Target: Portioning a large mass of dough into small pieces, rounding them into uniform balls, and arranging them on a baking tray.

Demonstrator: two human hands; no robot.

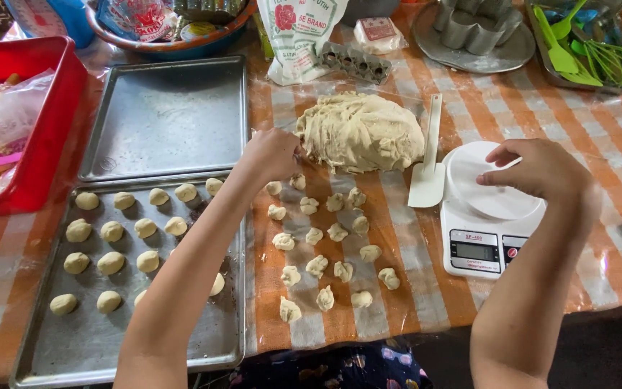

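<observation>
One dough mass apparently touching left hand.

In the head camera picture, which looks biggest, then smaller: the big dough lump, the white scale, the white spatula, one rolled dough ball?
1. Big dough lump
2. White scale, nearly as big
3. White spatula
4. Rolled dough ball

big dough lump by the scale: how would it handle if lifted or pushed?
The dough mass looks soft and torn at the surface, so it would likely sag and stretch. It probably sticks rather than slides on the plastic-covered tablecloth. The left hand touches its edge.
</observation>
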